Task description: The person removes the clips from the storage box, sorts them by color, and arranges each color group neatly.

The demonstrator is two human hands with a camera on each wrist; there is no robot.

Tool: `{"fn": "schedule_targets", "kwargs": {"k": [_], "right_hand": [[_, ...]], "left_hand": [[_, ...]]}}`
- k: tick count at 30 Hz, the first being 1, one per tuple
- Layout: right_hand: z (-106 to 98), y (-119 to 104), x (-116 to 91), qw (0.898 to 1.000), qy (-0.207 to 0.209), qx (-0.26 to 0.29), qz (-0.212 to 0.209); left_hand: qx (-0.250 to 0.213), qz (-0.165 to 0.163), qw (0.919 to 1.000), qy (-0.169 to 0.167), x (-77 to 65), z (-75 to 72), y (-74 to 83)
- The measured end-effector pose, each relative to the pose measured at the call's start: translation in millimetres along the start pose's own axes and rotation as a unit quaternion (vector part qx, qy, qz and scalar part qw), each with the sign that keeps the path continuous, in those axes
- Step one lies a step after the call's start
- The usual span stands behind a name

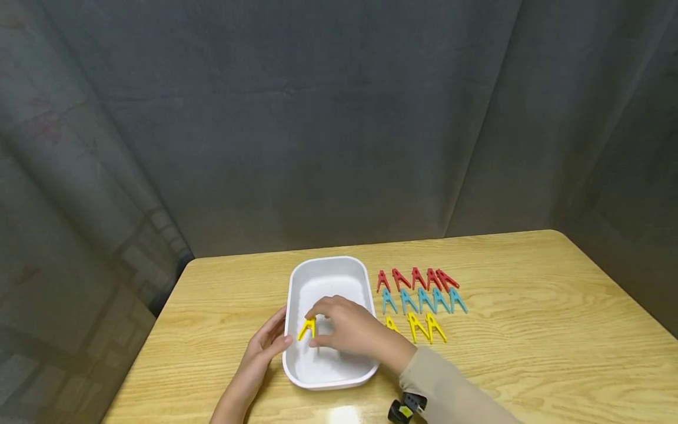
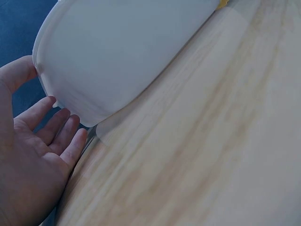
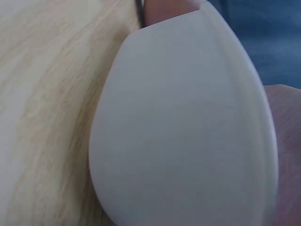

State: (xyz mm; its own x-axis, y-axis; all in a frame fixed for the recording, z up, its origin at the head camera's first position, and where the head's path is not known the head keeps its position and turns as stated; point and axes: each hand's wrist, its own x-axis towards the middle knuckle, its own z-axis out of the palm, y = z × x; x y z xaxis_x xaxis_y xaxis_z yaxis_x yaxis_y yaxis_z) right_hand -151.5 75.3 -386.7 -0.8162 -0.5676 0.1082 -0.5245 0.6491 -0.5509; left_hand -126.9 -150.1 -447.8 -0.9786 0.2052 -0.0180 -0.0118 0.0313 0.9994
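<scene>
A white tray (image 1: 331,384) sits on the wooden table. Against its left side is my left hand (image 1: 262,347), thumb over the rim and the other fingers along the outer wall. In the left wrist view, fingertips of that hand (image 2: 44,155) meet the tray's edge (image 2: 117,56). My right hand (image 1: 346,330) reaches into the tray from the right, fingers bent. Between its thumb and forefinger is a yellow clothespin (image 1: 308,327), legs spread toward me. In the right wrist view, the tray's outer wall (image 3: 174,122) hides the fingers.
Right of the tray, clothespins lie in rows: several red ones (image 1: 417,278) at the back, several blue ones (image 1: 408,300) in the middle, and yellow ones (image 1: 434,327) in front, partly behind my right wrist. A grey curtain (image 1: 328,129) hangs behind the wooden table (image 1: 551,330).
</scene>
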Motion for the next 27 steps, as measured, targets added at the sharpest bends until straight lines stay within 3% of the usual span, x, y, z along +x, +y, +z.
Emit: {"fn": "schedule_targets", "kwargs": {"k": [12,27], "right_hand": [[-9,1,-34,0.995,0.076,0.042,-0.052],[-27,23,-77,0.992,0.110,0.049,-0.041]], "left_hand": [[-0.005,0.001,1.0000,0.005,-1.2,1.6,1.2],[-0.012,0.005,0.9999,0.007,-1.1,0.9,-0.2]]}}
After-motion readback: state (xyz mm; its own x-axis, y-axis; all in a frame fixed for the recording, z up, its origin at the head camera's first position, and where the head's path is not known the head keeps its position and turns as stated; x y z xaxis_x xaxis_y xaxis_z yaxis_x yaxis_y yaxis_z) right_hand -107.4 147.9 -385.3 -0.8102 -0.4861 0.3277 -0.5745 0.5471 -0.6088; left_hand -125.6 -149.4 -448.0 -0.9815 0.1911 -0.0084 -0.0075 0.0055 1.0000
